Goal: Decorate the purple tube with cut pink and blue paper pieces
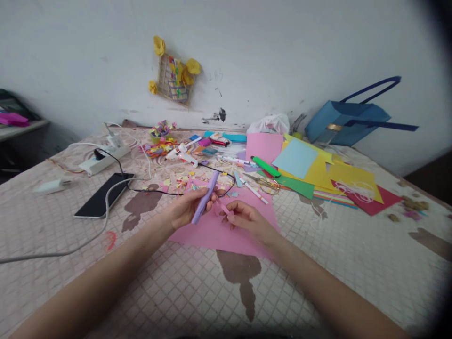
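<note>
My left hand [192,205] is wrapped round a purple stick-shaped object [205,197], which slants up and to the right. Close beside it, my right hand [243,217] pinches a thin pink strip [223,206]; the strip's far end reaches toward the left hand's fingertips. Both hands are over a pink paper sheet [233,240] lying on the table. Small paper scraps [183,181] are scattered just behind the hands.
A white glue gun [183,154], scissors [266,184], a green cutter [265,166] and coloured papers [328,174] lie behind. At left are a phone [102,197], cables and a power strip [105,159]. A blue bag [344,122] stands back right.
</note>
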`<state>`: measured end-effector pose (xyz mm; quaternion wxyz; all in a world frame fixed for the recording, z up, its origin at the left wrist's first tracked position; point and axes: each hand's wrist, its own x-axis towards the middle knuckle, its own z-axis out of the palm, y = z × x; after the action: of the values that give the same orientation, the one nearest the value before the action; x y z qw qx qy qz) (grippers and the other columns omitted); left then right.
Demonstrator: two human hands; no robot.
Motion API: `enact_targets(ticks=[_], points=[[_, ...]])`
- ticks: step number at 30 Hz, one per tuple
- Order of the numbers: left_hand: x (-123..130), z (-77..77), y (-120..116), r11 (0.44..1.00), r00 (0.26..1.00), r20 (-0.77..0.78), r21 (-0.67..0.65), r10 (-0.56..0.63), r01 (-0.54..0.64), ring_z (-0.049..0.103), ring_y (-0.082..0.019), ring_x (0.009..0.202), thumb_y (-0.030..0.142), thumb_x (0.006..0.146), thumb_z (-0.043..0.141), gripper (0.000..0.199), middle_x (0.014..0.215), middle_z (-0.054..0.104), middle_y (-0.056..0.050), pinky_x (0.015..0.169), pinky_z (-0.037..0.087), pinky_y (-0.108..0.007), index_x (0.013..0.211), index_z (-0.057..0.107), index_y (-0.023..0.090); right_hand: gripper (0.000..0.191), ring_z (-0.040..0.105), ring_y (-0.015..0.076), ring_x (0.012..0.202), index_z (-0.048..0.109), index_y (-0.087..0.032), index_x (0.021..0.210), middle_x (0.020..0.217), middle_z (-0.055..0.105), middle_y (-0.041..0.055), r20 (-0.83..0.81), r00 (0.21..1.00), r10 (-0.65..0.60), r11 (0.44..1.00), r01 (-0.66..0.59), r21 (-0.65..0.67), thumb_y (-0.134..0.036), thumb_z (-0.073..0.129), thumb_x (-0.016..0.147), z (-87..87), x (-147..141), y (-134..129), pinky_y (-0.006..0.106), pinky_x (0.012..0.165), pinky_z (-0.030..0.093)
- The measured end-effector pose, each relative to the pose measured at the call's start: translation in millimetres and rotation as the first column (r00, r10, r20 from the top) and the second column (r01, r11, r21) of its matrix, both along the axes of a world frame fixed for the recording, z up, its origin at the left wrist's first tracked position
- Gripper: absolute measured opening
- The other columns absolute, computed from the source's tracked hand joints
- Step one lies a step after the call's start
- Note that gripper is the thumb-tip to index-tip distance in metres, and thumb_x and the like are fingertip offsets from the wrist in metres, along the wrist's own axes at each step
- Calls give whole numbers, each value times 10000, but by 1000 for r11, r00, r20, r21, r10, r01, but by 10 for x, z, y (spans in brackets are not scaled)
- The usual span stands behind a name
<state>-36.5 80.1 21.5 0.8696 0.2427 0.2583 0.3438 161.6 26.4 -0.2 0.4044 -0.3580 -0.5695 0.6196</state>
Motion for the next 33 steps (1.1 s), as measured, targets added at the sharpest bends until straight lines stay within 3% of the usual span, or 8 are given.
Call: enact_targets(ticks=[5,10,12,16,22,26,31,33], points=[[13,6,-24,999,999,-13,11,-30,30,604,-85,636,122,866,415,231,766,615,-84,601,526,-143,1025,572,61,160,507,115,661,621,-177,791,754,579,8,44,999,-8,1000,9,-28,-330,629,745,-48,11,16,266,636,398],[5,-18,-10,997,999,-44,72,-31,35,604,-90,624,130,849,455,186,774,622,-90,595,525,-151,946,596,60,114,531,128,732,629,-187,714,825,611,18,-77,997,4,997,-10,-71,-298,655,723,-1,64,25,291,705,393],[8,-22,-10,994,998,-50,97,-38,43,607,-96,660,136,844,465,179,810,626,-99,610,523,-156,939,600,66,99,533,129,751,635,-202,709,845,614,10,-178,981,-81,993,64,-98,-296,663,713,16,109,60,292,716,396],[41,-26,-35,988,993,-96,137,-62,75,589,-97,735,129,829,488,170,1018,604,-144,605,499,-151,944,600,71,88,487,92,632,625,-200,652,666,568,-29,-219,924,-314,944,279,-174,-252,686,690,3,192,145,235,604,371],[123,-92,-123,955,972,-234,289,4,66,475,-35,578,149,757,602,164,950,616,-98,470,359,-133,915,594,107,110,467,74,541,600,-188,670,600,544,-44,-371,879,-299,925,171,-339,-227,702,679,15,140,111,206,500,346],[162,-89,-218,843,895,-435,515,103,153,417,-36,534,196,704,649,199,825,595,-24,475,313,-168,883,584,140,100,488,74,552,602,-199,711,607,564,-44,-378,876,-299,911,145,-385,-218,698,691,20,63,49,200,509,367],[216,-29,-367,557,690,-573,778,441,290,432,-82,549,243,695,637,219,604,482,47,524,331,-201,892,578,167,106,495,67,568,593,-201,713,639,567,-51,-399,864,-307,898,124,-422,-207,697,694,-10,6,14,195,512,367],[241,-21,-411,500,670,-557,810,491,307,465,-98,586,265,717,612,208,650,517,30,550,356,-211,898,574,169,103,496,69,573,588,-196,704,638,565,-47,-408,866,-289,905,108,-412,-210,690,703,-13,-13,8,195,512,365]])
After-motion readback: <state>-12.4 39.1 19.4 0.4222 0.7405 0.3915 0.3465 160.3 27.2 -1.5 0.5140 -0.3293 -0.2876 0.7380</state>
